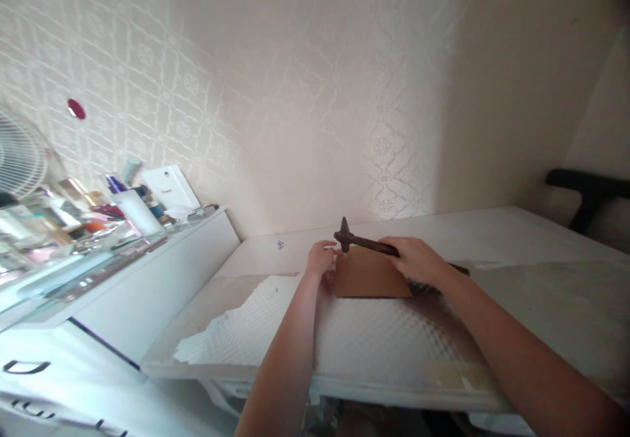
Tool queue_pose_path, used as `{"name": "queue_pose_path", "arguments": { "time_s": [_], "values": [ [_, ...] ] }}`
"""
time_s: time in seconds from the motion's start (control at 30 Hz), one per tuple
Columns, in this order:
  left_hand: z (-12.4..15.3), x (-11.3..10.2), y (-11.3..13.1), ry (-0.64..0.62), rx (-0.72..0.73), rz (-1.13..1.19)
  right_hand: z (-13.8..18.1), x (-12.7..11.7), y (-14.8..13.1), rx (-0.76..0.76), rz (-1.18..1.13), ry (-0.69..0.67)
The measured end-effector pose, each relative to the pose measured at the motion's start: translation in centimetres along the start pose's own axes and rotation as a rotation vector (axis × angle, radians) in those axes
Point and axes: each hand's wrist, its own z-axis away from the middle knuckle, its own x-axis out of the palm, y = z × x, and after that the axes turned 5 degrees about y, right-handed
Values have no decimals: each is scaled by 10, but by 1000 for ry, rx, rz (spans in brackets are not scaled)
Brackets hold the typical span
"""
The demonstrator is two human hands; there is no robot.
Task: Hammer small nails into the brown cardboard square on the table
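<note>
A dark brown hammer (367, 243) is gripped by its handle in my right hand (418, 260), its head hanging over the far left part of a brown cardboard-like piece (373, 278). A row of small marks or nails runs along that piece's far edge. At the far left corner of the piece is my left hand (322, 256), fingers drawn together just below the hammer head. Whatever is between those fingers is too small to tell. The piece lies on a white quilted-looking sheet (384, 335) on the table, and a dark object (460, 270) is partly hidden behind my right wrist.
A few small metal bits (280, 245) lie on the table's far left. To the left stands a white dresser (197, 273) crowded with bottles and a white box (171, 187), beside a fan (20, 151). A black chair armrest (585, 181) is at right.
</note>
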Motion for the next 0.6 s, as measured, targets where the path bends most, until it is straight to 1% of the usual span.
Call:
{"name": "queue_pose_path", "arguments": {
  "time_s": [0.4, 0.6],
  "values": [
    [-2, 1, -2, -1, 8, -12, 0, 1, 1, -21, -10, -6],
    [0, 0, 0, -6, 5, -2, 0, 1, 1, -2, -5, -4]
  ]
}}
